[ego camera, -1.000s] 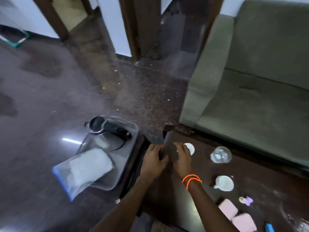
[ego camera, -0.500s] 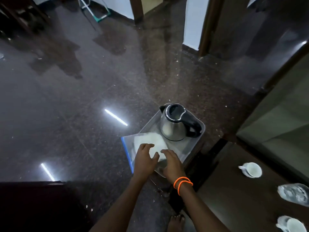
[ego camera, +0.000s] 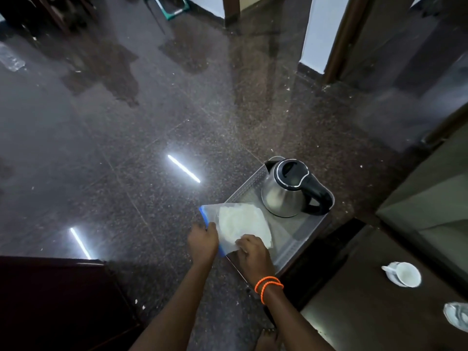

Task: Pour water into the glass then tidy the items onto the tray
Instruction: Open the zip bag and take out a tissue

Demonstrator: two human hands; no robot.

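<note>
Landmark: the grey tray (ego camera: 291,239), which rests on a dark stand beside the tabletop (ego camera: 367,307); every place below is given relative to it.
Kettle: a steel kettle (ego camera: 291,191) with a black handle stands upright at the tray's far end, probably parked there to keep the near half free.
Bag: a clear zip bag (ego camera: 240,226) with a blue edge and a pale white filling lies across the tray's near-left corner, its blue edge overhanging the rim.
Left hand: the left hand (ego camera: 203,240) is closed on the bag's blue edge just outside the tray's near-left rim.
Right hand: the right hand (ego camera: 253,252), orange bands at the wrist, presses fingers down on the bag's near corner over the tray's near edge.
Why held so: two hands on one edge suggest the bag is being squared up or slid further onto the tray, so it sits inside the rim.
Glass: a clear glass (ego camera: 458,317) lies at the picture's right border, well to the near-right of the tray, on the tabletop; it is cut off, so whether it holds water cannot be told.
Cup: a white cup (ego camera: 405,274) on its saucer sits on the tabletop, to the right of the tray.
Hidden: the bag's contents are too blurred to name, and the stand under the tray is mostly covered.
</note>
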